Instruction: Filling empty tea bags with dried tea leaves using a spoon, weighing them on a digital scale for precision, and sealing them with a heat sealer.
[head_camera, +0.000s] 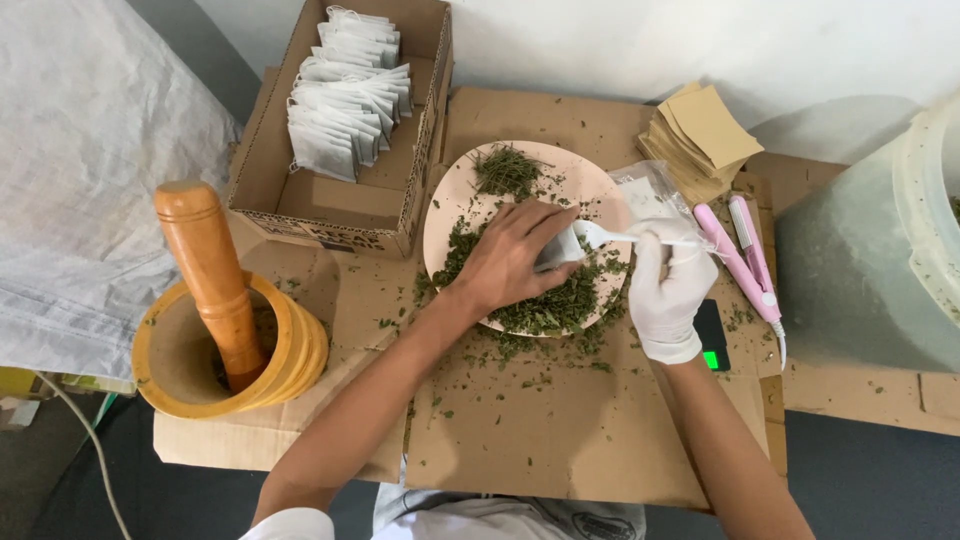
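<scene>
A pale pink plate (447, 205) on cardboard holds loose dried green herb (545, 310). My bare left hand (510, 255) rests over the plate and pinches a small white tea bag (560, 245) open. My right hand (668, 285), in a white glove, grips the handle of a white plastic spoon (600, 235). The spoon's bowl sits at the mouth of the bag. Herb crumbs lie scattered around the plate.
A cardboard box (345, 205) of white tea bags stands at the back left. A wooden mortar (290, 350) with pestle (205, 265) sits at the left. Brown paper squares (705, 135), a pink heat sealer (745, 260), a small scale (712, 345) and a translucent tub (870, 250) are at the right.
</scene>
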